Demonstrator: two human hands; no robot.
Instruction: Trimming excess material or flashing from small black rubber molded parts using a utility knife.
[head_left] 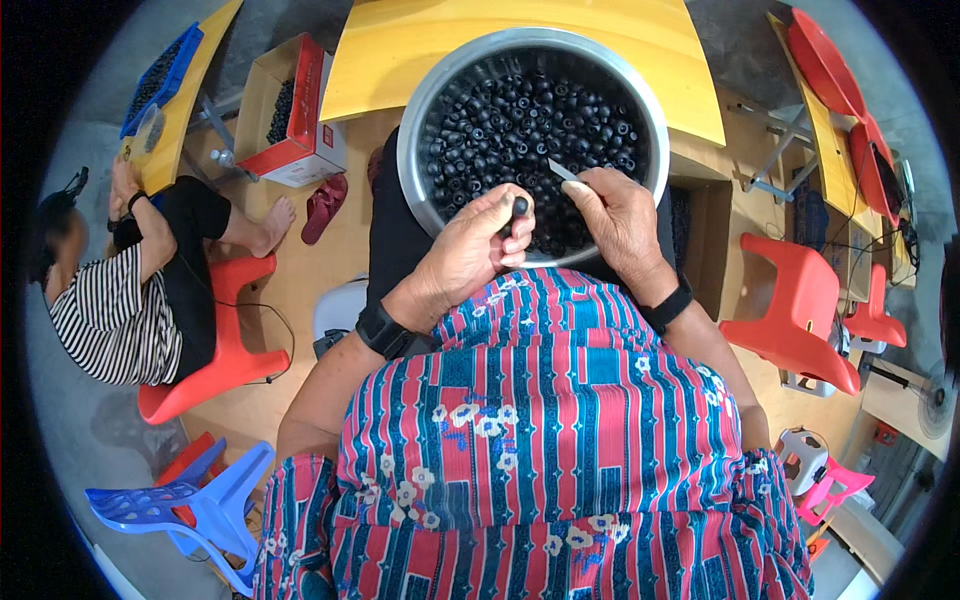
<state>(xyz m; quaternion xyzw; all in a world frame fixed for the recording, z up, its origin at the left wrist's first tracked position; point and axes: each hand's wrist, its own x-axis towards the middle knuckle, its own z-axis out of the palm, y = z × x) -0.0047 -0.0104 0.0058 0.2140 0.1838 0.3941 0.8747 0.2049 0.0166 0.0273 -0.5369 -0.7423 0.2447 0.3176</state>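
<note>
A wide steel bowl (410, 150) sits at my lap, against the table edge, holding many small black round parts (530, 115), some with a hole in the end. Above its near rim, my left hand (465, 240) is closed and pinches one small black part (520, 206) between thumb and fingers. My right hand (625, 222) grips a small knife, its short pale blade (562, 171) pointing up and left over the bowl. The blade is apart from the part in my left hand. The knife's handle is hidden in my fingers.
A yellow table (370, 60) lies ahead. At left are a red-and-white carton (310, 155) and a person seated on a red chair (235, 330) by another table with a blue tray (160, 80). Red stools (790, 300) and a red basin (825, 60) are at right.
</note>
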